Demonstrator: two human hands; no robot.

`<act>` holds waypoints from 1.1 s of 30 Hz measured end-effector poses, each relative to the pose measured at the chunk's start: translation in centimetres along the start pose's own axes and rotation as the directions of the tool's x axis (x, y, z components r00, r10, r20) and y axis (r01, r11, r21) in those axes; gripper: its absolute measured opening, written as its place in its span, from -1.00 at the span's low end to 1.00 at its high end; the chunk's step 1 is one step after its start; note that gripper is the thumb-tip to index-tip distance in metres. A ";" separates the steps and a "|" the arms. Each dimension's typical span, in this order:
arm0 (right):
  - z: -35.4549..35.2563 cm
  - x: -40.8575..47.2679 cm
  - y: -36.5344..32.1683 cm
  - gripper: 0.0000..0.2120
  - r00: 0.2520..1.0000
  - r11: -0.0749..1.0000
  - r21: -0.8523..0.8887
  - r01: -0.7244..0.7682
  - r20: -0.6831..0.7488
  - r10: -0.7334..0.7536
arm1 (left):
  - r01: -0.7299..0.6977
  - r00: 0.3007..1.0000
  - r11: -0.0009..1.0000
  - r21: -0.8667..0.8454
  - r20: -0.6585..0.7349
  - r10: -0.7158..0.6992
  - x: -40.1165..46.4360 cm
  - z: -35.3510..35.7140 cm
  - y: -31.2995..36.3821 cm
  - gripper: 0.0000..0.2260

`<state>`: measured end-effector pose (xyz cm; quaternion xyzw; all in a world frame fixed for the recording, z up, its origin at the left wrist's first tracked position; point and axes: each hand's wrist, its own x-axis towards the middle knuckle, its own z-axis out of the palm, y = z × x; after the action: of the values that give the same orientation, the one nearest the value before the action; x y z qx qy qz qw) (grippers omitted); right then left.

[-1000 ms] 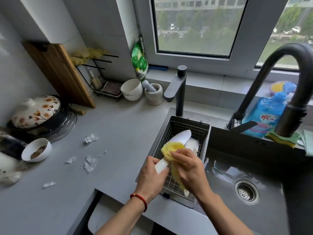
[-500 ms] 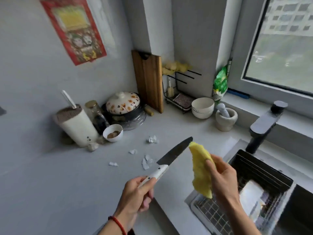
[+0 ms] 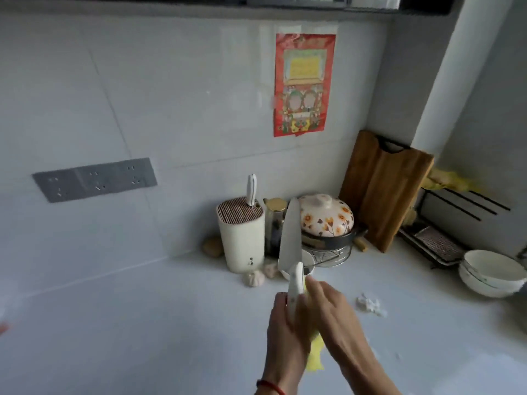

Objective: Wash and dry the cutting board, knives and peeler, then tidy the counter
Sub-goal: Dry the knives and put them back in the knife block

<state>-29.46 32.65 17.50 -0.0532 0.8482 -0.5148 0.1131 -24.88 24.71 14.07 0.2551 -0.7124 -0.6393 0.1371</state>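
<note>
light: soft daylight, dim | blur: motion smear throughout | glare: wall tiles | edges: wide-angle bending

- Head view, single camera: looks forward and down from above the counter.
- Faces the tiled wall and corner; hands close below.

The yellow cloth is mostly hidden behind the right hand. The knife blade covers part of the jar and the small bowl. The white bowls are cut off at the right edge. The whole picture is blurry, so the poster cannot be read.
</note>
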 end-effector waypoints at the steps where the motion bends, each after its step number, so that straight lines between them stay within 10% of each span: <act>1: 1.1 1.0 -1.7 -0.65 0.999 0.989 -0.141 0.045 0.000 -0.045 | -0.022 0.999 0.998 0.051 -0.026 0.023 1.4 -0.9 -0.1 -0.84; 7: 6.0 5.9 -7.3 -0.73 0.985 0.934 -0.353 0.064 0.170 -0.003 | -0.059 0.995 0.957 0.285 -0.057 0.079 5.3 -4.0 0.4 -0.82; 13: 7.5 10.6 -9.3 -0.72 0.996 0.873 -0.481 0.076 0.076 -0.045 | 0.027 1.000 0.998 0.064 0.008 -0.028 6.4 -9.5 -1.1 -0.57; 33: 7.6 18.9 -15.9 -0.85 0.981 0.652 -0.747 0.128 0.193 0.029 | 0.115 0.980 0.993 0.028 -0.169 -0.108 9.2 -14.8 -5.0 -0.71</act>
<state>-46.33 14.79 25.59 -0.1666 0.9689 -0.1107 0.1459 -23.93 7.06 10.14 0.3498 -0.6947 -0.6090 0.1553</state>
